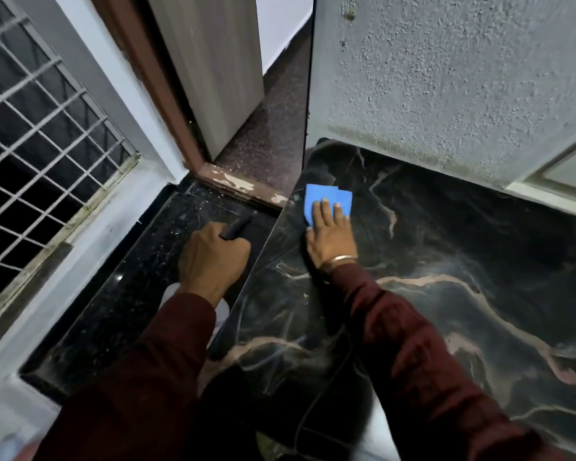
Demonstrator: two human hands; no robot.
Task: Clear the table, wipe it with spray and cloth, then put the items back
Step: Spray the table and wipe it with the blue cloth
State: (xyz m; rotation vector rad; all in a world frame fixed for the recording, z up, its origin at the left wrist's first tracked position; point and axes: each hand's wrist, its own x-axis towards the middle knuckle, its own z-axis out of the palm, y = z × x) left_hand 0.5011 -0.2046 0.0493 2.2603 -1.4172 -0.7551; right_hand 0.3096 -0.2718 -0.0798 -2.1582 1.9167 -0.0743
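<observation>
1. Black marble with pale pink veins makes up the tabletop (446, 294), which fills the lower right of the frame and reaches up to a rough plastered wall (446, 78).
2. A blue cloth (323, 197) lies flat on the tabletop near its far left corner, just right of centre frame.
3. The right hand (330, 237) presses down on the cloth with fingers spread and laid flat; the fingertips cover the cloth's near edge, so its grip is wide, a flat palm rather than a pinch. A thin metal bangle (338, 261) sits at the wrist above a dark red sleeve (413, 344).
4. The left hand (213, 257), left of centre, has its grip wrapped tight round the neck of a spray bottle; the black nozzle (236, 227) sticks out past the knuckles toward the top of the frame, and a bit of the white bottle body (222, 311) shows below the wrist.
5. This hand hangs over a lower, black speckled ledge (130, 294) beside the tabletop's left edge.
6. A barred window grille (40, 134) fills the upper left, and a brown door frame (167, 104) with chipped paint at its foot stands at top centre.
</observation>
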